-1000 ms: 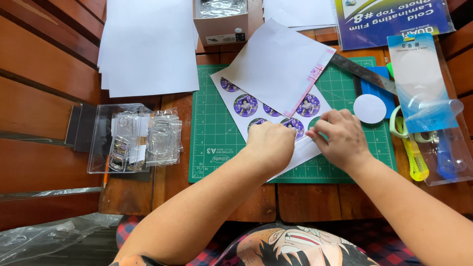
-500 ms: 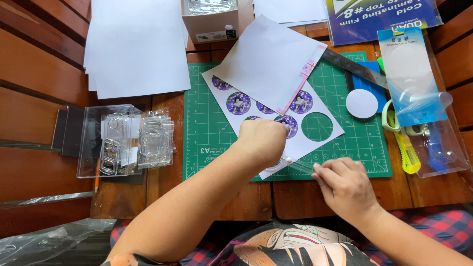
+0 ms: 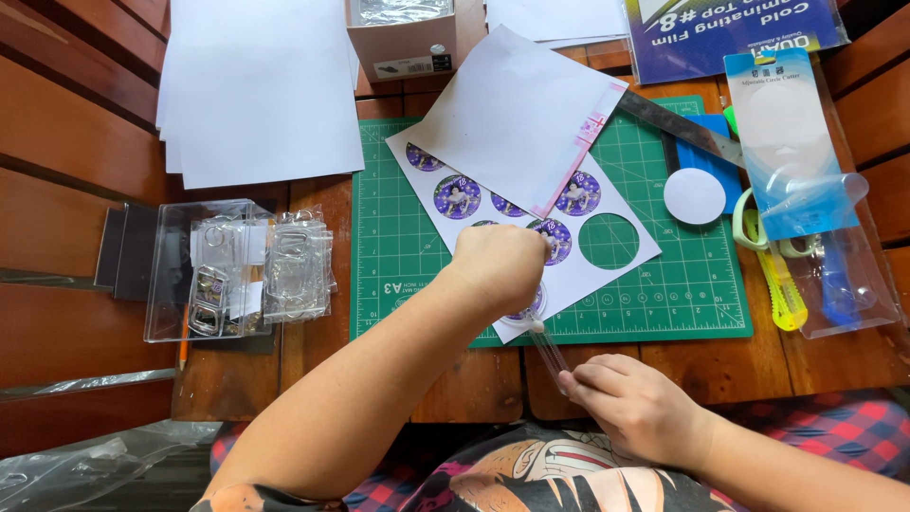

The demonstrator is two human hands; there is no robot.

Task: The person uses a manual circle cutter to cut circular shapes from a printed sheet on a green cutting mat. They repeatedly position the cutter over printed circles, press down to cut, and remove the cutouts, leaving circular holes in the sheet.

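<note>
Green cutting mat (image 3: 417,275) is overlain by one sticker sheet (image 3: 621,265), where five purple round stickers and one cut hole (image 3: 609,241) are counted; the left hand (image 3: 498,268) is closed on it, and a clear circle cutter (image 3: 550,353) is pinched by the right hand (image 3: 637,408)

Setting: a home craft corner, not a workshop or office. Evidence: slatted brown wooden worktop (image 3: 57,142); green gridded cutting mat (image 3: 408,256); loose white paper sheets (image 3: 261,85); printed sheet of round purple stickers (image 3: 531,209) with one circle cut out; metal ruler (image 3: 682,128); small cardboard box (image 3: 403,38); clear plastic case of keyring hardware (image 3: 237,270). Person sits close, lap in casual patterned clothing.
</note>
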